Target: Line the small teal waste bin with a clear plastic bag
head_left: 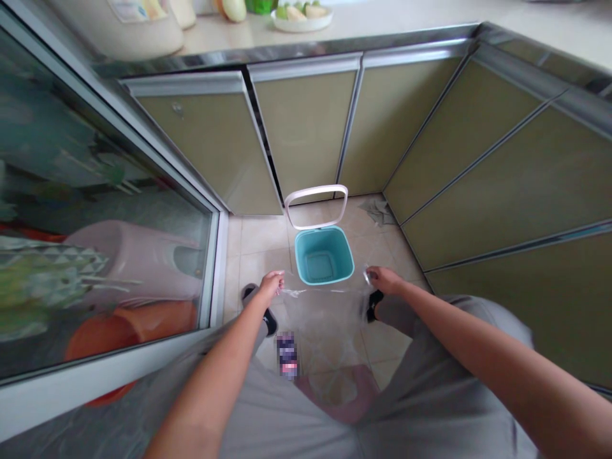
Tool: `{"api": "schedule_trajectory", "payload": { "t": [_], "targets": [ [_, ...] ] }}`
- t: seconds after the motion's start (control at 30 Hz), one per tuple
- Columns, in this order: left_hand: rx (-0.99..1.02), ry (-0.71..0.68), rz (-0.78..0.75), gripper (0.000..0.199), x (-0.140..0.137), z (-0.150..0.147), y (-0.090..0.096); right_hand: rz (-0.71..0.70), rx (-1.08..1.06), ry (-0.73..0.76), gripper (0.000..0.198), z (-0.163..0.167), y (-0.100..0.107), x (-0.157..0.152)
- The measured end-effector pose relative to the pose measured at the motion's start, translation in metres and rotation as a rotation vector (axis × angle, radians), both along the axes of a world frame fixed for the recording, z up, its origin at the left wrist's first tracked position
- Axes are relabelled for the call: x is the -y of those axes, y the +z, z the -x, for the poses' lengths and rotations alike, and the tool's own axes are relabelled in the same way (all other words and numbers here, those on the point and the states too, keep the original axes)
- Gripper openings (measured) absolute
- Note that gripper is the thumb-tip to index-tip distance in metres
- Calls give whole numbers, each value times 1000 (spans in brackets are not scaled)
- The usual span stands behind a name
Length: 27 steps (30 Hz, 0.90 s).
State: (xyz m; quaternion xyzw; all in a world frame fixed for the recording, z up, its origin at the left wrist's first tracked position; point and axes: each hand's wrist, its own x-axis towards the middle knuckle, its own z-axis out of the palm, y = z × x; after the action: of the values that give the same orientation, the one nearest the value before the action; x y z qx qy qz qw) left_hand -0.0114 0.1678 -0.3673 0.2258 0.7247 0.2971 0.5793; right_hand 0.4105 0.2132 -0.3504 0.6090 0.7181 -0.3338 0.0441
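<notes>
A clear plastic bag hangs stretched between my two hands, its upper edge pulled nearly straight. My left hand pinches one corner, and my right hand grips the opposite corner. Just beyond the bag, a turquoise bin stands upright on the tiled floor with its inside showing. Its pale pink rim frame is tilted up at the back edge. Neither hand touches the bin.
Cabinet doors line the back and right. A grey cloth lies in the corner. A sliding glass door stands on the left. Near my feet is a blurred purple packet. A plate of fruit sits on the counter.
</notes>
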Motion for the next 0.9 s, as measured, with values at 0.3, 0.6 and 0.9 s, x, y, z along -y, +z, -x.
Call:
{"api": "schedule_trajectory", "payload": {
  "t": [0.3,0.6,0.9],
  "targets": [
    [-541,-171,-53,44,6,5,1,-97,164,-343,60,-6,12,-37],
    [-706,-285,-177,52,6,-7,15,-512,-28,-168,76,92,125,-186],
    [-651,-367,-177,41,2,-13,7,-503,141,192,46,95,169,-144]
  ]
}}
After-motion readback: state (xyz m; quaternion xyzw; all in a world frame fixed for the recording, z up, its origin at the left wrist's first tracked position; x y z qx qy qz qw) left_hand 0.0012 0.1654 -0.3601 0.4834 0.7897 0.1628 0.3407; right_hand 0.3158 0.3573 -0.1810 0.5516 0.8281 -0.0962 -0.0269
